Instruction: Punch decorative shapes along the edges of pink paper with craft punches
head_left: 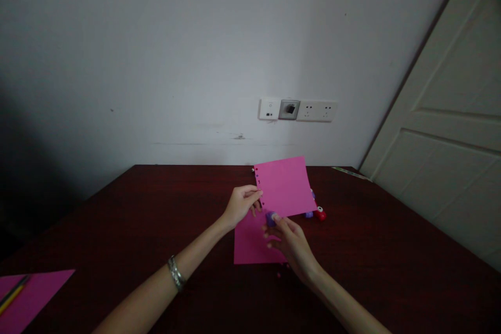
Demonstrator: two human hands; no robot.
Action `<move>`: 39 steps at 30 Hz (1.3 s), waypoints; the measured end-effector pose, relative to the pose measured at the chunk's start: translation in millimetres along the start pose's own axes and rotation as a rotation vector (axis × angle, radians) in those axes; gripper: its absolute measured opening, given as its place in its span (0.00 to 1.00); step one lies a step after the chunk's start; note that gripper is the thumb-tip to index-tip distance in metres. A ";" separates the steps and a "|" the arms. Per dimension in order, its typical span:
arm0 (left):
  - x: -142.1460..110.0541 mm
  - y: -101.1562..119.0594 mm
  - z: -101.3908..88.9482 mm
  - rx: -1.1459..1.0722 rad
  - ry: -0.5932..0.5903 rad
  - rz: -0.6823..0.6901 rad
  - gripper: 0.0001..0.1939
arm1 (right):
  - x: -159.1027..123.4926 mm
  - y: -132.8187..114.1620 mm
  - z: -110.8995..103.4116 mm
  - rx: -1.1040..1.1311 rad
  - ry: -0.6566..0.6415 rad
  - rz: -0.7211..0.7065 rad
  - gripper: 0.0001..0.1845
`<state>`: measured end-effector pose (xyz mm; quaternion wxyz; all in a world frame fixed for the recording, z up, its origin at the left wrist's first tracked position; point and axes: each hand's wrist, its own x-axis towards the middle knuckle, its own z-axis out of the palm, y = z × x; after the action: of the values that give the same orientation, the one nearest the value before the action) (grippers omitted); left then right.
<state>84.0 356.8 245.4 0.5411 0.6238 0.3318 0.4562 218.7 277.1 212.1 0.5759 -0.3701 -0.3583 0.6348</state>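
Observation:
A pink paper sheet (285,185) is pinched at its left edge by my left hand (240,206), raised and tilted above the table. Small punched holes run down that edge. My right hand (294,245) grips a small purple craft punch (270,218) between thumb and fingers, just below the sheet's lower left corner. Whether the punch touches the paper I cannot tell. Under both hands a second pink sheet (250,248) lies flat on the dark red table (188,198). Tiny pink paper bits (279,275) are scattered by its front edge.
Behind the raised sheet, partly hidden, are a red-and-white punch (320,213) and a purple one (309,214). A thin ruler-like strip (351,173) lies at the back right. At front left, pencils (13,293) rest on pink paper (43,292). A wall (195,62) borders the table's back.

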 end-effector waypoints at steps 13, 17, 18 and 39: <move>-1.3 -1.8 0.2 -0.025 -0.033 0.020 0.10 | -1.2 -1.0 2.3 -0.015 -0.006 -0.010 0.16; -2.0 -0.8 -0.1 -0.034 -0.043 0.017 0.10 | -1.4 -0.4 1.8 -0.010 0.003 -0.013 0.16; -2.1 -0.6 0.0 -0.035 -0.044 0.018 0.10 | -1.4 -0.5 1.8 -0.010 0.004 -0.014 0.16; -2.2 4.8 0.0 -0.067 -0.055 -0.007 0.10 | -1.4 1.8 1.0 -0.005 0.013 -0.010 0.16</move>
<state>82.8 353.8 249.6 0.5722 0.6163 0.3038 0.4478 217.1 275.6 211.0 0.5803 -0.3742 -0.3580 0.6285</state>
